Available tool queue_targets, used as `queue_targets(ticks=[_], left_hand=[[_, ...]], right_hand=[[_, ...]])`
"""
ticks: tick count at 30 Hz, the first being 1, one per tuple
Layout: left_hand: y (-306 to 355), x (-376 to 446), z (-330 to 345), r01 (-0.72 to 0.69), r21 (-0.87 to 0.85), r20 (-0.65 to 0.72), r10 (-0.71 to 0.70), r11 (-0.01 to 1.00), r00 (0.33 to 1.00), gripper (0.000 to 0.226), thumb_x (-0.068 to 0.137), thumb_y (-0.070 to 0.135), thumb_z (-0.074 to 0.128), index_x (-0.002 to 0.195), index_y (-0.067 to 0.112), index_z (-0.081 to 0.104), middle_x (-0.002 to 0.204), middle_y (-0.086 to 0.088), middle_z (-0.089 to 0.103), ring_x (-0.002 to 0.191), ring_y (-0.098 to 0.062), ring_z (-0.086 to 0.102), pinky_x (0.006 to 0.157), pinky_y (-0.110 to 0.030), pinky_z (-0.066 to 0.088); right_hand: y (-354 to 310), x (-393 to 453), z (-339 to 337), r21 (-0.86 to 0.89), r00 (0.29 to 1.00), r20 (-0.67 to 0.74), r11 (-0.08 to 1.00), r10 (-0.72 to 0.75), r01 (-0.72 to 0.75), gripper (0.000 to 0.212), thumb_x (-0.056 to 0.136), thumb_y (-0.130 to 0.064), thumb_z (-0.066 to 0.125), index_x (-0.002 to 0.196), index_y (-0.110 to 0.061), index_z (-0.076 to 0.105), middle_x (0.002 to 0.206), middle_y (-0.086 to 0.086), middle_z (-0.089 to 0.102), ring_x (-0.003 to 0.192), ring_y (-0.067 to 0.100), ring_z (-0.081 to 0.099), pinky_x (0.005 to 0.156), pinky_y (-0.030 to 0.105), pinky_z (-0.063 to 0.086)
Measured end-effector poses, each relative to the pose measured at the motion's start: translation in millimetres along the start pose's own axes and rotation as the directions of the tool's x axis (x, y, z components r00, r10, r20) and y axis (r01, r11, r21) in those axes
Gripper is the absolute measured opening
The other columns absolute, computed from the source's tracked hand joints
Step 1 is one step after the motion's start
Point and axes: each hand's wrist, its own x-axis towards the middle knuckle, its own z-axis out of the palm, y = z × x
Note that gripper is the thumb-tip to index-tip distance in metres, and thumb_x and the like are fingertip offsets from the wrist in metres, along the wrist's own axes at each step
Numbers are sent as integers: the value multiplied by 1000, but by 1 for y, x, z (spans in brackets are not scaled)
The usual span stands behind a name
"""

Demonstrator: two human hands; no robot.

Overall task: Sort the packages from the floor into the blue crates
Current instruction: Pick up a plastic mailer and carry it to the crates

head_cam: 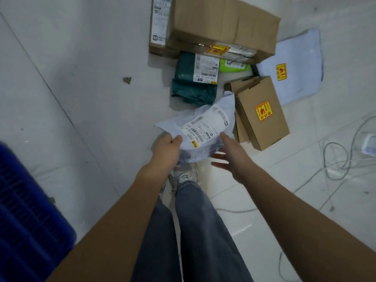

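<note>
A pale tiled floor (81,98) carries a scatter of parcels. The left hand (165,148) pinches the near edge of a soft, pale-blue plastic mailer bag with a white shipping label (203,127), thumb on top. The right hand (230,157) is spread and grasps nothing, its fingers just under the bag's right side. Beyond the fingertips lie a dark green poly bag (191,86) and a small brown cardboard box with a yellow sticker (261,115). Far left of the hands sits the blue plastic crate (30,210). Supporting the sagging bag from beneath with the free hand should steady the carry.
</note>
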Motion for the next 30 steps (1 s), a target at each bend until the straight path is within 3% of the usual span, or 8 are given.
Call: queue_targets(ticks=[3,7,11,17,21,24,26,30], left_hand=[[8,-34,-11,-29,85,1,29,996,1000,22,96,24,48,92,3,54,112,-20,60,102,-31,58,92,-42,47],[22,-93,-45,-69,40,21,68,997,997,15,96,29,46,94,15,52,104,-7,60,84,-12,56,69,-25,43],[47,-164,-90,-206,-139,0,208,969,978,18,97,23,46,113,28,53,112,13,61,96,8,55,76,-7,44],[86,-260,-122,-511,-234,-178,480,827,859,36,93,11,48,118,37,48,122,24,50,107,23,47,83,4,36],[102,-303,-135,-536,-266,-239,484,801,842,31,92,17,51,115,38,48,118,28,51,110,17,48,83,3,37],[112,-337,-148,-561,-243,-262,503,792,824,33,93,20,52,112,46,46,117,34,49,109,23,46,83,5,34],[114,-353,-156,-570,-227,-293,503,790,813,35,92,19,53,112,47,47,122,31,50,111,22,45,88,4,34],[104,-374,-166,-564,-236,-385,457,791,802,35,89,17,57,122,27,56,123,13,61,115,-6,57,99,-18,44]], right_hand=[[7,-31,24,59,997,-6,995,78,-78,58,94,-49,43,138,-13,38,135,12,48,109,26,51,86,41,48],[-2,-82,48,226,993,76,969,85,-100,56,90,-57,44,130,-18,47,134,9,53,116,29,53,94,44,47],[-28,-142,55,478,978,177,878,-108,11,40,87,-57,44,102,-24,61,134,22,53,112,43,56,80,42,50],[-73,-227,88,654,884,272,747,-380,120,70,75,-61,46,131,-20,51,129,10,59,116,27,58,97,43,47],[-100,-282,104,646,885,145,720,-442,253,54,94,-57,29,125,-21,54,126,8,61,116,23,57,101,44,44],[-120,-324,106,534,817,-22,685,-576,497,21,98,-32,45,89,-24,62,84,-3,66,79,10,62,72,33,51],[-130,-345,108,512,802,-88,664,-590,545,13,94,-22,55,85,-23,65,83,-3,67,76,10,61,65,27,50],[-140,-368,125,468,769,2,680,-639,564,13,93,-10,55,81,-12,58,78,8,57,70,17,52,61,27,46]])
